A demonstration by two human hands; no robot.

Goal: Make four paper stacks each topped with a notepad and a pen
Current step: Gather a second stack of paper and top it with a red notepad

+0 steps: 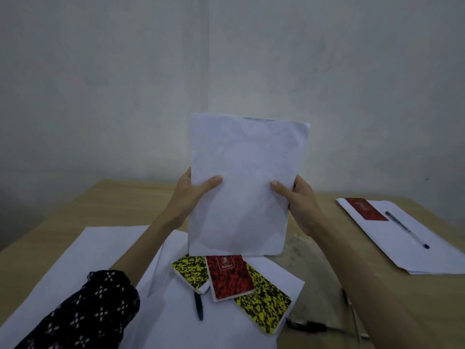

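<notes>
I hold a bundle of white paper sheets upright above the table, my left hand gripping its left edge and my right hand its right edge. Below it a red notepad lies across two yellow-black notepads, with a dark pen beside them, all on loose white sheets. At the right a paper stack carries a red notepad and a pen.
The wooden table has a worn patch in the middle. More pens lie near my right forearm at the front. A large white sheet covers the left side. A grey wall rises behind the table.
</notes>
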